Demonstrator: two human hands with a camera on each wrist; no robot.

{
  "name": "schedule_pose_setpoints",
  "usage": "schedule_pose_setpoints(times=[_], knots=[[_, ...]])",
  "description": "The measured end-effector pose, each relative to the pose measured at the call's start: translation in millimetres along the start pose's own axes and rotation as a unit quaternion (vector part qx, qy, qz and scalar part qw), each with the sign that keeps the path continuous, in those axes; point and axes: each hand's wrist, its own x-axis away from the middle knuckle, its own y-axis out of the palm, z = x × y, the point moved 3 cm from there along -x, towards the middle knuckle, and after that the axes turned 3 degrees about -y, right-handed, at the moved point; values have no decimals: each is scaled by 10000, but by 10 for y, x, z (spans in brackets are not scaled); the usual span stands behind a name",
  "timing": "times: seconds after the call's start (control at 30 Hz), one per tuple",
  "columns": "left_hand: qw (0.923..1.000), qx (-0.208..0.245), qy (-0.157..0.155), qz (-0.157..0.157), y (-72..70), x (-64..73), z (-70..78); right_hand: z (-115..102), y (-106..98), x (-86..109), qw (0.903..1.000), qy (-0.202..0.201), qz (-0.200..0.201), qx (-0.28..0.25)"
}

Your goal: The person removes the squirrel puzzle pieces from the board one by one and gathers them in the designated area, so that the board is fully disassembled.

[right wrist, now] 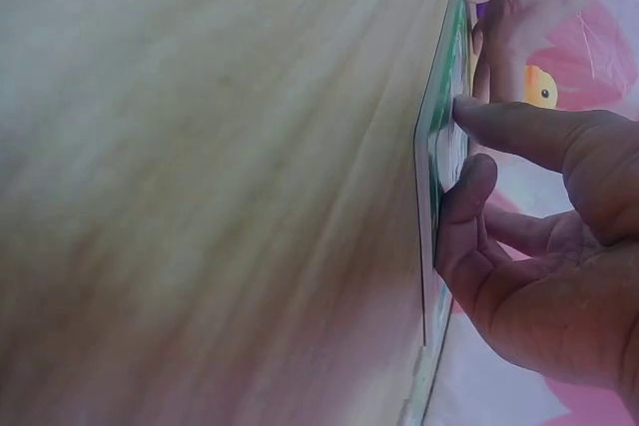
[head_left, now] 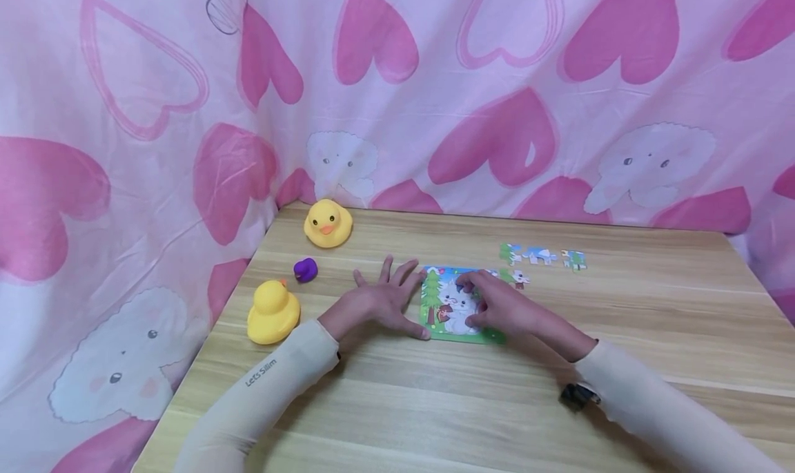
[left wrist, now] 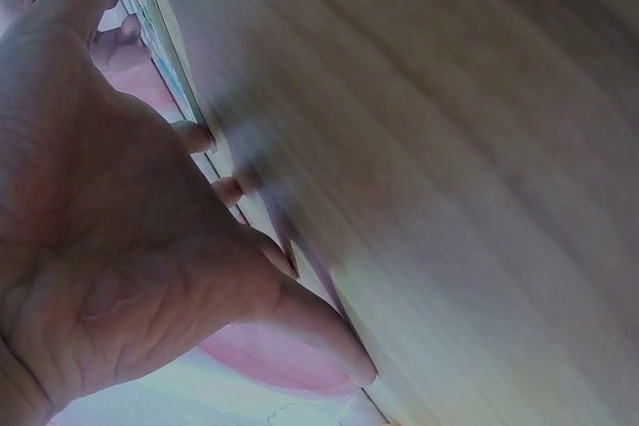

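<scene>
A small jigsaw puzzle (head_left: 437,290) with white cartoon animals, a tree and a green border lies flat on the table. My left hand (head_left: 388,300) is spread at its left side, thumb tip by the lower left corner and fingers near the left edge. Over the right part of the puzzle, my right hand (head_left: 506,304) bends down. Its thumb and a curved finger (right wrist: 469,187) touch the puzzle surface in the right wrist view, and I see no piece between them. Loose puzzle pieces (head_left: 539,255) lie behind and right of the puzzle; the right hand partly covers the puzzle's right side.
Two yellow rubber ducks, one at the back (head_left: 328,224) and one nearer (head_left: 273,314), stand on the left, with a small purple duck (head_left: 305,270) between them. The wooden table (head_left: 404,411) meets a pink heart-patterned curtain (head_left: 497,134) at its back and left.
</scene>
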Motion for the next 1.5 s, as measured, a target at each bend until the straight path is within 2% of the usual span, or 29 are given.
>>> schedule_pose_setpoints(times=[0.27,0.97,1.37,1.5], knots=[[10000,21,23,20,6,-7,-6,7,-27,-50,9995,86,-34,-317],[10000,-28,35,67,-15,-24,-11,67,-57,-143,9983,335,6,-487],[10000,34,-6,-20,22,-16,-9,135,-78,-34,9885,232,-158,-1488],[10000,33,-21,12,19,-7,-8,173,-137,-4,9856,306,-123,-1660]])
